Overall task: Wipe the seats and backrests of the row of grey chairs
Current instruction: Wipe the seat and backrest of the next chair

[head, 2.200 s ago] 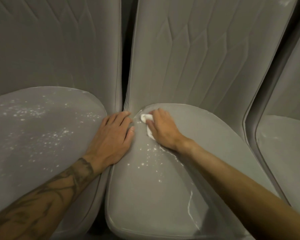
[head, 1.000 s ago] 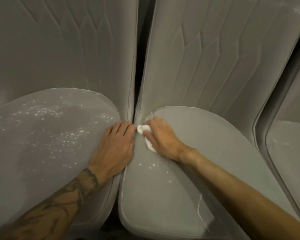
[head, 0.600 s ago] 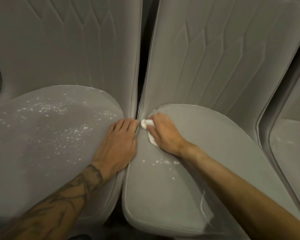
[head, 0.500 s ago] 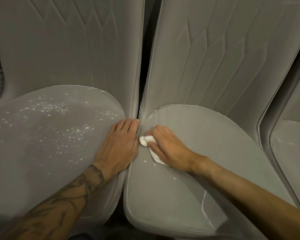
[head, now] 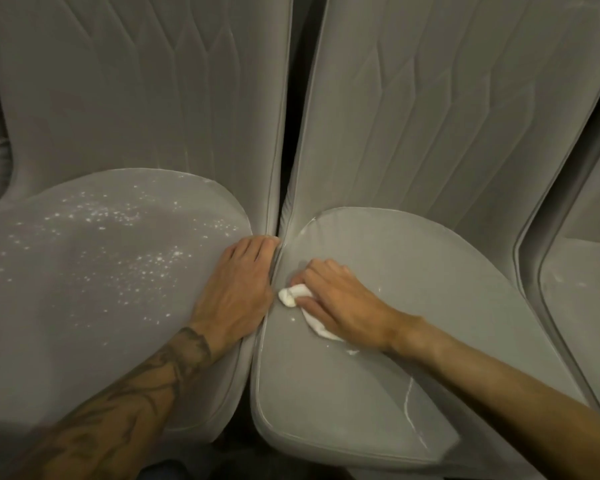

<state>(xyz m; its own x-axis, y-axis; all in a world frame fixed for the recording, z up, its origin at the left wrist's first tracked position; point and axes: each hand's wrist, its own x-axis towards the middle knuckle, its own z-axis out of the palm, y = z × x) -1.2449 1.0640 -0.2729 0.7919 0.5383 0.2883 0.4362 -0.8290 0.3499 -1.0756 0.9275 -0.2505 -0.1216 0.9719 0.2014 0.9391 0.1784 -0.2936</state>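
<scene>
The right grip (head: 340, 299) is curled round a crumpled white cloth (head: 293, 295), fingers and thumb pinching it and pressing it down on the middle seat (head: 447, 271), near that seat's left edge. A wad of the cloth pokes out past the fingertips toward the other hand, and the rest trails back under the palm toward the wrist.

Just across the narrow seam between the two chairs, the left grip (head: 236, 289) lies flat and holds nothing. Its fingers are straight and close together, palm down on the right edge of the left seat (head: 66, 323), with the fingertips reaching the foot of the left backrest (head: 136, 81). The tattooed forearm (head: 136, 393) runs back from it toward the onlooker.

Out beyond the left grip, on the side away from the cloth, the left seat is scattered with white specks (head: 142, 265). A few small white flecks (head: 352, 351) sit close under the right wrist, and a thin white streak (head: 409, 400) runs along the middle seat beside the right forearm, toward the front edge.

Above both grips rise the stitched grey backs, the middle backrest (head: 447, 98) parted from the left one by a dark gap (head: 297, 98). Well to the far side of the right grip, a third chair (head: 582, 306) shows at the edge
</scene>
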